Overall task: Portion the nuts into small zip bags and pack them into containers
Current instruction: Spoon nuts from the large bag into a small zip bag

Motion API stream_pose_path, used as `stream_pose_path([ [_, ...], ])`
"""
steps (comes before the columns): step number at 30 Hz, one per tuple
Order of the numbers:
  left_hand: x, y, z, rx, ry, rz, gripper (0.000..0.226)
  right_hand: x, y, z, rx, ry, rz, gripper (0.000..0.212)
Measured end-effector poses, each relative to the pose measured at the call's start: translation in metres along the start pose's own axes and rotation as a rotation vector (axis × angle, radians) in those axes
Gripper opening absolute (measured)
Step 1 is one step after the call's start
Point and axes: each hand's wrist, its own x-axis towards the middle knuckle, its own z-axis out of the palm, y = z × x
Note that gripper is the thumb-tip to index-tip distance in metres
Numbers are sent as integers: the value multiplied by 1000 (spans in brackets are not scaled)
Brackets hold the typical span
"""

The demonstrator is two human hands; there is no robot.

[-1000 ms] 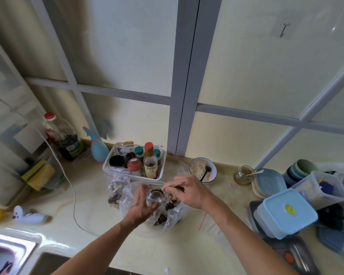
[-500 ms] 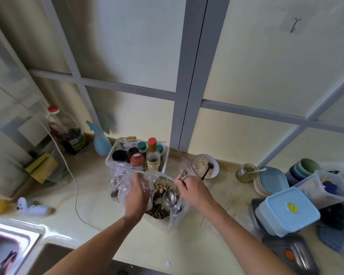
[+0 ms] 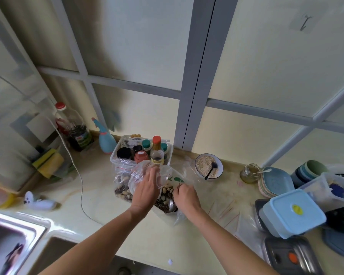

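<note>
Resting flat with fingers straight, the left hand presses the clear bag of nuts, just in front of the condiment basket. Beside it, the right hand curls in; its grasp is unclear.

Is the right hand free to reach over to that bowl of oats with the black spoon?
Probably yes. The bowl of oats stands just beyond the right hand, with only loose bag plastic between, but that hand seems busy with a metal spoon.
</note>
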Motion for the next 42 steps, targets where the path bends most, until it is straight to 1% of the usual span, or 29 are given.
stream_pose_path([
  [4,6,9,0,37,-45,121,29,0,-8,5,23,-4,14,28],
  [8,6,17,5,53,-70,186,35,1,-9,11,105,5,104,27],
  [10,5,21,6,64,-74,214,35,4,-3,16,144,13,152,30],
  [12,4,25,8,66,-70,224,42,8,3,17,128,35,180,37],
  [16,5,42,4,7,-5,203,34,9,7,-6,-12,71,179,40],
  [20,8,60,1,-76,72,104,36,23,19,-28,-141,67,161,34],
  [23,8,69,2,-112,95,51,30,29,27,-38,-167,80,145,33],
  [29,6,65,7,-82,64,6,22,22,31,-30,-90,45,93,36],
  [34,2,40,11,-29,4,-48,32,11,29,-14,31,84,62,40],
  [38,0,22,12,16,-66,-16,39,8,28,-1,119,90,101,42],
  [42,-7,13,12,3,-133,22,39,11,33,6,315,46,261,41],
])
